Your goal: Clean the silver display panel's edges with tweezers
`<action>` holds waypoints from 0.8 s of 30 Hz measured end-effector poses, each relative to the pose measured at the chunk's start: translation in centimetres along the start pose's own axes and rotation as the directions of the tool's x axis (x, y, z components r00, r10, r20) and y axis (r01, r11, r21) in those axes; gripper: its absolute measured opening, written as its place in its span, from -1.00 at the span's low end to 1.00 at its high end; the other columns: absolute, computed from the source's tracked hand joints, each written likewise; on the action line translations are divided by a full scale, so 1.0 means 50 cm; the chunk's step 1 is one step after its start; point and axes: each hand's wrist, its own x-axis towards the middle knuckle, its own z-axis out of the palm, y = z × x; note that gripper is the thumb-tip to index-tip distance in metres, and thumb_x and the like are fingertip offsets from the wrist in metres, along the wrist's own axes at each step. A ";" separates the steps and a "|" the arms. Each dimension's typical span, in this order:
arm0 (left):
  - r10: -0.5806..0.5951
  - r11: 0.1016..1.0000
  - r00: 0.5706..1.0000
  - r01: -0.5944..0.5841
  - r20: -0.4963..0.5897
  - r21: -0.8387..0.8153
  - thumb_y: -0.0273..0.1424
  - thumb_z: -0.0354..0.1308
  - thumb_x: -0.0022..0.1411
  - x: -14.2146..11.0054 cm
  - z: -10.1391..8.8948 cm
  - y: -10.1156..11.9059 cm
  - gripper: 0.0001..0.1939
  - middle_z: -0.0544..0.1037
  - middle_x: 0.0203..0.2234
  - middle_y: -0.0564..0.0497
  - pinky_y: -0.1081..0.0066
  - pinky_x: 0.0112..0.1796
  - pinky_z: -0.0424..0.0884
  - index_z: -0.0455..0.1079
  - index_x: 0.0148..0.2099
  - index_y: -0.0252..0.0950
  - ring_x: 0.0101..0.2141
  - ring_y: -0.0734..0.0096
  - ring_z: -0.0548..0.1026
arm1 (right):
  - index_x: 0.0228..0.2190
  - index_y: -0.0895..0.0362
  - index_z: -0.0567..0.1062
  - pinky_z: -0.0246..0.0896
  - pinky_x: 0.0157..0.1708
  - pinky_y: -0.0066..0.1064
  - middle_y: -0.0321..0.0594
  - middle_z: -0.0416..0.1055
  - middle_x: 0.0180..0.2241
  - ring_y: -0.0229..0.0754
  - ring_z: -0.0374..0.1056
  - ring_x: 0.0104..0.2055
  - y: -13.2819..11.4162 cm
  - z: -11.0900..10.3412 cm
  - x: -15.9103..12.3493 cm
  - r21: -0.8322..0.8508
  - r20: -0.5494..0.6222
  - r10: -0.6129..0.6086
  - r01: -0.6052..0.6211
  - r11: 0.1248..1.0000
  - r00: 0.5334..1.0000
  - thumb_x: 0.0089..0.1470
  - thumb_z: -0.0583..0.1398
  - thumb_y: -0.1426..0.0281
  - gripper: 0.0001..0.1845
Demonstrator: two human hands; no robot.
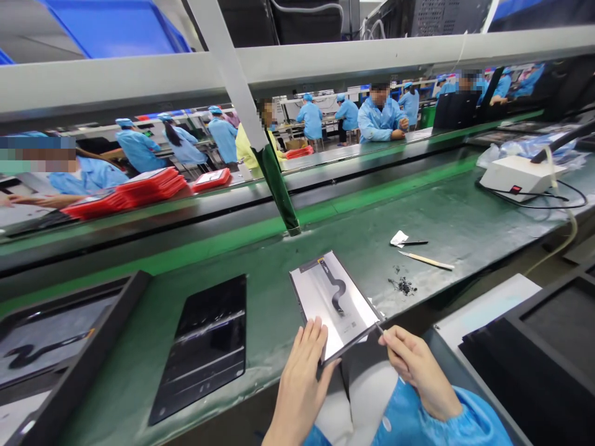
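A tablet-sized display panel (346,303), its pale back upward with a dark curved flex cable (335,288), lies tilted at the bench's front edge. My left hand (304,365) holds its near left corner, fingers flat on the back and thumb at the edge. At the near right corner, my right hand (409,356) pinches a thin, dark sliver whose kind I cannot make out. Left of the panel rests a glossy black glass sheet (204,347). To the right are black scraps (403,285), a knife with a pale handle (427,259) and a slim black tool (414,243) touching white tissue (398,238).
A black tray (125,316) with another panel (56,344) stands at the left. A white device (518,176) with a cable sits at the far right. A green post (279,192) rises from the bench. Black trays (534,371) are at lower right. Co-workers sit beyond.
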 end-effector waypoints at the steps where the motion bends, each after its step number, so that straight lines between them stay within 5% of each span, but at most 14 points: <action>1: -0.003 1.000 1.000 0.003 0.002 0.001 -0.38 0.00 0.43 0.000 0.000 0.000 -0.47 0.40 0.20 -0.21 0.00 0.09 0.45 0.07 0.38 -0.29 0.20 0.06 0.38 | -0.45 0.11 0.41 -0.47 -0.74 -0.56 -0.61 -0.05 -0.76 -0.46 -0.33 -0.71 -0.005 -0.003 0.001 0.001 -0.003 -0.001 0.001 1.000 1.000 -0.16 0.30 -0.22 -0.37; 24: -0.029 0.998 1.000 0.028 -0.011 -0.063 -0.38 0.03 0.42 -0.001 -0.001 -0.001 -0.46 0.38 0.22 -0.18 -0.02 0.16 0.37 0.08 0.39 -0.24 0.21 0.06 0.36 | -0.47 0.14 0.44 -0.41 -0.72 -0.57 -0.55 -0.02 -0.71 -0.46 -0.27 -0.68 -0.151 -0.063 -0.012 -0.051 -0.154 -0.122 0.115 0.992 0.981 -0.19 0.37 -0.14 -0.40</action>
